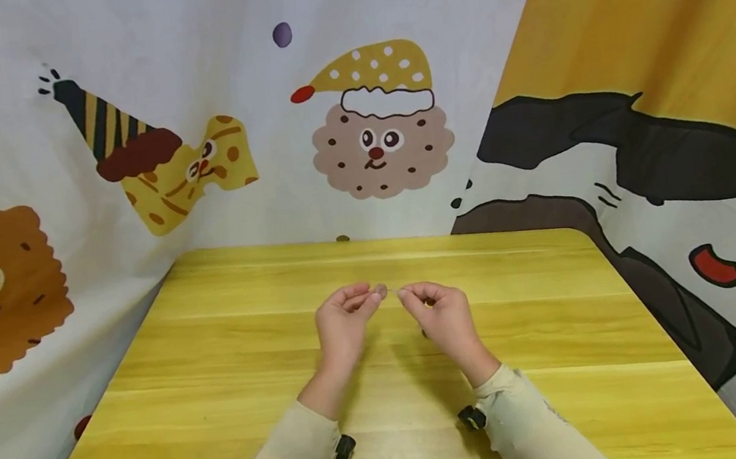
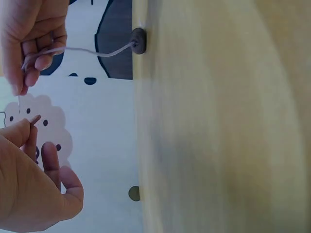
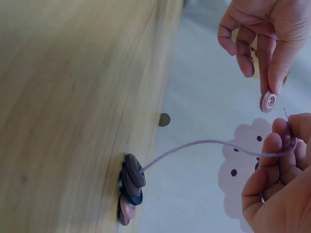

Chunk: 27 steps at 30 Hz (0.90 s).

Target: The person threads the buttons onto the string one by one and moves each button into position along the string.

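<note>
Thumb and forefinger of my left hand [image 1: 342, 328] pinch a small pinkish button [image 3: 268, 102] with several holes, held above the table. Facing it, my right hand [image 1: 448, 323] pinches a pale purple cord [image 3: 209, 141] near its end. A thin tip [image 3: 285, 112] sticks out of the right fingertips toward the button, with a small gap between them. From the right hand the cord runs down to a stack of threaded buttons [image 3: 133, 172] on the table, grey, dark teal and pink. In the left wrist view only one dark button [image 2: 139, 41] of that stack shows.
The wooden table [image 1: 239, 414] spreads under both hands. A printed cloth [image 1: 270, 218] with cartoon biscuits hangs behind it and along its sides. A black wrist camera [image 1: 344, 449] sits at the left sleeve, another black camera [image 1: 471, 417] at the right.
</note>
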Each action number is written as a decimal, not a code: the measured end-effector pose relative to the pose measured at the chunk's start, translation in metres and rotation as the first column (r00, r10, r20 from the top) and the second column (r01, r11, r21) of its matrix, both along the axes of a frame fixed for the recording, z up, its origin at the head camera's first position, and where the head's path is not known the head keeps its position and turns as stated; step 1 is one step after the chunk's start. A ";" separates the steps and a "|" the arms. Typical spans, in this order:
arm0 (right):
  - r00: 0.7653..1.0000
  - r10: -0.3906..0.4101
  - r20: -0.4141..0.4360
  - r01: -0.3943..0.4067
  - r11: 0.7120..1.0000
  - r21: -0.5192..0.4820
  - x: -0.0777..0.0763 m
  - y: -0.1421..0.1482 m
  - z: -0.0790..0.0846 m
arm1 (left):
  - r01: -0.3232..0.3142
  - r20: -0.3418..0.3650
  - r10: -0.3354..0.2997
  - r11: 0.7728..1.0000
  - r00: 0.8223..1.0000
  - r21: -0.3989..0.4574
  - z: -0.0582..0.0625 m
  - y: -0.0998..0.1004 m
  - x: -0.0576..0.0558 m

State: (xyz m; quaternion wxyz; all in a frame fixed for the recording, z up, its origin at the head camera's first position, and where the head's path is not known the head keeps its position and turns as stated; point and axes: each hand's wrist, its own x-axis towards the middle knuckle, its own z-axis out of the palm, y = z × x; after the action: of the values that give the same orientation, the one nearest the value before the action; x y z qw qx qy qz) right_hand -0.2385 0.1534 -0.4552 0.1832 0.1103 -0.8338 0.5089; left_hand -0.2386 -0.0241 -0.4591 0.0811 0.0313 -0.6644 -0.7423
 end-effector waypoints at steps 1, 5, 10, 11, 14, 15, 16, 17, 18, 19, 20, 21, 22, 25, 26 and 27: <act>1.000 -0.010 -0.011 0.010 1.000 0.011 0.000 -0.001 0.001 | -0.002 -0.001 0.002 1.000 1.000 0.008 0.000 0.001 0.001; 0.998 -0.033 -0.049 0.036 0.998 0.059 0.001 -0.004 0.001 | -0.031 -0.002 0.031 0.999 1.000 0.011 -0.001 0.002 0.003; 0.998 -0.033 -0.059 0.038 0.995 0.087 0.001 -0.005 -0.001 | -0.044 -0.007 0.044 0.999 0.999 -0.012 -0.004 0.004 0.004; 0.998 -0.034 -0.055 0.038 0.995 0.088 0.002 -0.006 0.000 | -0.044 -0.006 0.044 0.999 0.999 -0.012 -0.005 0.005 0.004; 0.998 -0.039 -0.047 0.043 0.995 0.090 0.003 -0.006 0.001 | -0.051 0.001 0.051 0.999 0.999 -0.019 -0.005 0.006 0.004; 0.998 -0.042 -0.044 0.046 0.995 0.092 0.003 -0.007 0.001 | -0.054 0.000 0.054 0.998 0.999 -0.020 -0.005 0.006 0.005; 0.998 -0.044 -0.041 0.047 0.995 0.093 0.003 -0.007 0.001 | -0.057 -0.003 0.057 0.998 0.998 -0.021 -0.005 0.006 0.005; 0.998 -0.046 -0.038 0.049 0.994 0.095 0.003 -0.007 0.002 | -0.063 -0.008 0.062 0.998 0.998 -0.024 -0.006 0.006 0.005; 0.998 -0.046 -0.036 0.049 0.994 0.097 0.003 -0.007 0.002 | -0.065 -0.013 0.065 0.998 0.998 -0.023 -0.006 0.007 0.005; 0.998 -0.046 -0.032 0.049 0.994 0.097 0.003 -0.008 0.002 | -0.066 -0.016 0.066 0.998 0.998 -0.020 -0.006 0.007 0.005; 0.999 -0.045 -0.028 0.048 0.994 0.099 0.003 -0.008 0.002 | -0.067 -0.019 0.067 0.998 0.998 -0.018 -0.006 0.007 0.005; 0.999 -0.045 -0.025 0.047 0.994 0.102 0.004 -0.008 0.002 | -0.066 -0.022 0.065 0.998 0.998 -0.013 -0.006 0.007 0.006; 0.999 -0.045 -0.022 0.047 0.994 0.103 0.004 -0.008 0.003 | -0.062 -0.023 0.062 0.998 0.998 -0.007 -0.007 0.008 0.006; 0.999 -0.045 -0.012 0.046 0.994 0.099 0.004 -0.008 0.003 | -0.052 -0.020 0.052 0.999 0.998 0.003 -0.007 0.008 0.007; 0.999 -0.047 -0.008 0.047 0.994 0.099 0.004 -0.009 0.003 | -0.052 -0.020 0.052 0.999 0.998 0.000 -0.007 0.008 0.007; 0.999 -0.049 -0.004 0.049 0.994 0.097 0.004 -0.009 0.004 | -0.052 -0.019 0.052 0.999 0.998 -0.002 -0.007 0.008 0.007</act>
State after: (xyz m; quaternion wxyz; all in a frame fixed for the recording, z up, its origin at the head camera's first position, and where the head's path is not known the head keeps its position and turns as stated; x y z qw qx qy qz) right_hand -0.2346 0.1446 -0.4515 0.1908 0.0990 -0.8598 0.4632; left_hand -0.2314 -0.0157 -0.4656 0.1067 0.0415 -0.6635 -0.7393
